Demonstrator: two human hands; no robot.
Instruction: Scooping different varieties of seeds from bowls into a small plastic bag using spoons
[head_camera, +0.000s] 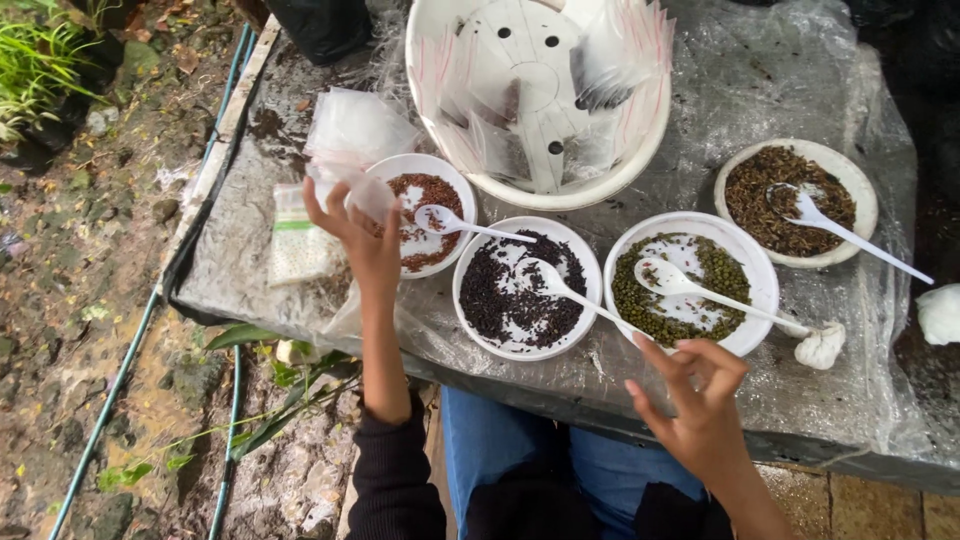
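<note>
- Our left hand (362, 232) pinches a clear plastic bag (352, 186) at ten o'clock of the red-seed bowl (428, 212)
- Our right hand (697, 400), fingers loosely spread and holding nothing, hovers at six o'clock of the green-seed bowl (691, 282)

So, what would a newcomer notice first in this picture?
Four white bowls of seeds with white plastic spoons line the plastic-covered table. Behind them stands a big white basin holding small clear bags. The left hand lifts one clear bag; the right hand is empty.
</note>
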